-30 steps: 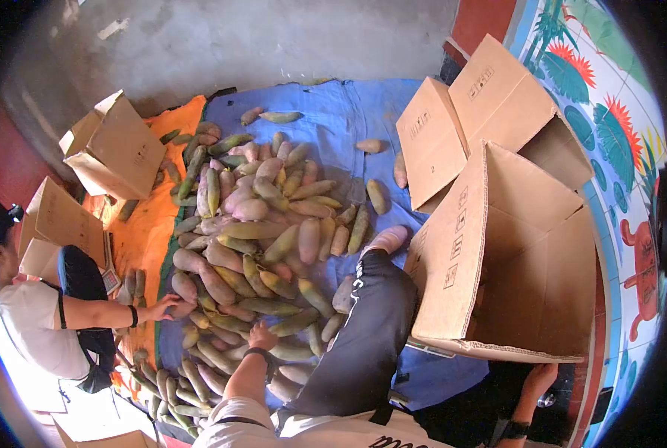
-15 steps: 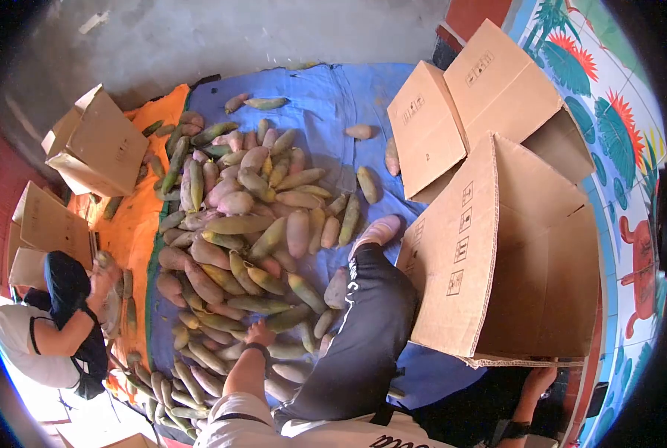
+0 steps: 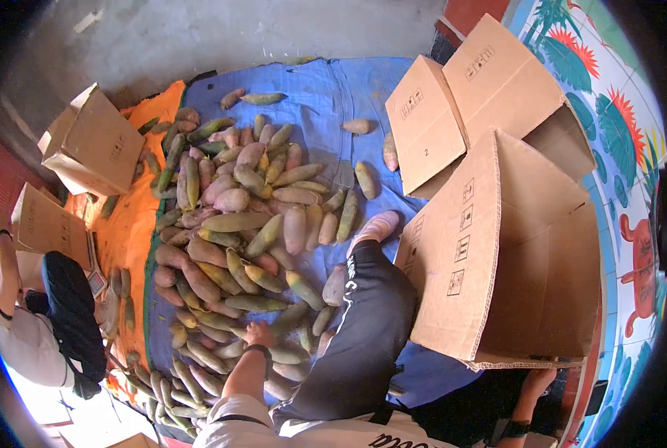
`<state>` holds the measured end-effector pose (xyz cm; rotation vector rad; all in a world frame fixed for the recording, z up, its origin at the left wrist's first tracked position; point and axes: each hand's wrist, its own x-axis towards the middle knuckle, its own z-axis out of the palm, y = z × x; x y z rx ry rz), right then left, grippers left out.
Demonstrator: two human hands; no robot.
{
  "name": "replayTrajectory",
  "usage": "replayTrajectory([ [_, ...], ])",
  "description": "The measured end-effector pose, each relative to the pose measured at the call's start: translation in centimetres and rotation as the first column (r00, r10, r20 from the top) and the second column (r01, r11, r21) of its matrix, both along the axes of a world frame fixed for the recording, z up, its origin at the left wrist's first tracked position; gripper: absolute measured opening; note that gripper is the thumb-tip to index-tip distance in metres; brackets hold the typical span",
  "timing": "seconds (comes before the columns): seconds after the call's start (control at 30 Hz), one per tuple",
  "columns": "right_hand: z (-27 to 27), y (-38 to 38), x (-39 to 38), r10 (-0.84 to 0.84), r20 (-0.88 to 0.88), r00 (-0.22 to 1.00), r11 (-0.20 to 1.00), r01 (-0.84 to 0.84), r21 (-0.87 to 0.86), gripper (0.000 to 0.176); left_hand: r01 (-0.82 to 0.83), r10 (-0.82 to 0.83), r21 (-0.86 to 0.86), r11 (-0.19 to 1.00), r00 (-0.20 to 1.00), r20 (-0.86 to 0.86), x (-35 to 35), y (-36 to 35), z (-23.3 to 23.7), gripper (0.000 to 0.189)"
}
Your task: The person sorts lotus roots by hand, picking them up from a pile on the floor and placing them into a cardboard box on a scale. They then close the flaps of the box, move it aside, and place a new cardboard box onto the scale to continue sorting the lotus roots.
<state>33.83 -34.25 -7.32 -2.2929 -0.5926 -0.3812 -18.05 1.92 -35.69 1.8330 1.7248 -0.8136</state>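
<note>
My left hand (image 3: 258, 334) reaches down into a wide heap of long green and pinkish radishes (image 3: 232, 222). Its fingers are curled over a radish (image 3: 287, 319) near the front of the heap, though the fingertips are partly hidden. At the lower right, my right hand (image 3: 539, 379) is against the bottom edge of a large open cardboard box (image 3: 453, 276). The box covers its fingers, so their grip does not show. My leg (image 3: 363, 328) extends between the heap and this box, with the foot on the blue sheet (image 3: 311, 89).
Two more cardboard boxes (image 3: 426, 127) (image 3: 505, 82) stand behind the large one, by a painted tile wall. To the left, a person (image 3: 31, 336) sits by an orange sheet (image 3: 128, 224) with two cartons (image 3: 94, 142) (image 3: 46, 228). A few radishes (image 3: 365, 181) lie apart from the heap.
The other person's arm has moved from near the radishes up and left, beside the carton. My hands stay in about the same places; the view shifts slightly.
</note>
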Motion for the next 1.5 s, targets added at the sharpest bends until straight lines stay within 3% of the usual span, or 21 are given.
replayTrajectory([
  [0.07,0.1,0.3,-0.1,0.014,-0.029,0.999,0.999,-0.013,0.045,0.028,0.155,-0.157,0.048,0.987,0.986,0.051,-0.2,-1.1,-0.6,0.073],
  [0.1,0.4,0.5,-0.3,0.018,-0.039,0.999,0.998,-0.016,0.062,0.028,0.157,-0.160,0.053,0.986,0.986,0.049,0.5,-1.4,0.3,0.073],
  [0.17,1.7,1.7,-1.4,0.009,0.008,1.000,0.984,-0.008,-0.179,0.027,0.075,-0.070,-0.032,0.997,0.990,0.125,2.0,-2.2,2.5,0.073],
  [0.3,1.2,1.7,-1.3,0.011,0.176,0.984,0.977,0.027,-0.210,0.030,-0.061,0.090,-0.138,0.989,0.972,0.216,2.6,-2.0,4.6,0.077],
  [0.4,1.6,2.2,-1.6,0.052,0.274,0.960,0.960,0.027,-0.279,0.024,0.022,0.048,-0.188,0.982,0.931,0.361,1.4,-0.9,2.5,0.068],
  [0.47,2.4,3.3,-2.6,0.038,0.221,0.974,0.973,0.014,-0.230,0.020,-0.098,0.238,-0.323,0.941,0.873,0.426,1.1,-0.3,2.8,0.058],
  [0.53,2.2,3.1,-2.4,0.049,0.236,0.970,0.965,0.014,-0.261,0.020,-0.381,0.606,-0.513,0.769,0.691,0.395,1.3,-0.1,3.8,0.049],
  [0.6,2.0,2.9,-2.3,0.060,0.254,0.965,0.957,0.017,-0.289,0.020,-0.467,0.721,-0.567,0.679,0.569,0.395,1.7,0.4,5.2,0.040],
  [0.67,2.0,2.6,-2.2,0.036,0.169,0.985,0.954,0.016,-0.299,0.020,-0.430,0.684,-0.543,0.721,0.567,0.459,2.3,1.2,7.3,0.041],
  [0.73,1.5,2.6,-1.9,0.067,0.195,0.978,0.956,-0.007,-0.293,0.021,-0.379,0.621,-0.493,0.783,0.528,0.579,3.1,1.2,10.8,0.042],
  [0.83,2.0,3.1,-2.3,0.099,0.226,0.969,0.953,-0.027,-0.303,0.022,-0.324,0.403,-0.291,0.900,0.364,0.840,6.6,0.5,24.1,0.043],
  [0.9,2.5,3.6,-2.6,0.097,0.229,0.969,0.951,-0.023,-0.308,0.023,-0.311,0.357,-0.284,0.907,0.213,0.909,8.0,0.8,27.0,0.043],
  [0.93,2.5,3.8,-2.7,0.111,0.241,0.964,0.959,-0.041,-0.281,0.024,-0.313,0.349,-0.274,0.909,0.214,0.912,8.7,0.8,28.8,0.043],
  [1.0,2.7,3.9,-3.0,0.123,0.253,0.959,0.967,-0.059,-0.246,0.024,-0.323,0.210,-0.168,0.932,0.102,0.972,10.3,0.4,32.7,0.043],
  [1.17,3.4,4.2,-3.5,0.170,0.238,0.956,0.970,-0.119,-0.213,0.026,-0.117,0.024,-0.024,0.993,-0.001,1.000,14.8,-1.1,41.4,0.041],
  [1.3,3.7,4.0,-3.6,0.154,0.233,0.960,0.967,-0.098,-0.234,0.027,-0.040,-0.197,0.194,0.980,-0.063,0.978,17.8,-1.7,43.2,0.041],
  [1.33,3.5,3.9,-3.4,0.147,0.218,0.965,0.965,-0.091,-0.248,0.028,-0.041,-0.378,0.378,0.925,0.020,0.926,18.2,-2.3,44.5,0.042],
  [1.37,3.3,3.8,-3.4,0.140,0.202,0.969,0.962,-0.085,-0.260,0.030,-0.040,-0.381,0.381,0.924,0.020,0.925,18.7,-2.3,45.0,0.042],
  [1.43,3.7,3.8,-3.5,0.148,0.168,0.975,0.954,-0.095,-0.285,0.030,0.024,-0.654,0.654,0.756,-0.013,0.757,19.7,-2.7,45.6,0.045],
  [1.5,4.0,3.9,-3.6,0.153,0.137,0.979,0.945,-0.105,-0.309,0.029,0.053,-0.674,0.674,0.737,-0.017,0.738,20.5,-3.3,46.1,0.047],
])
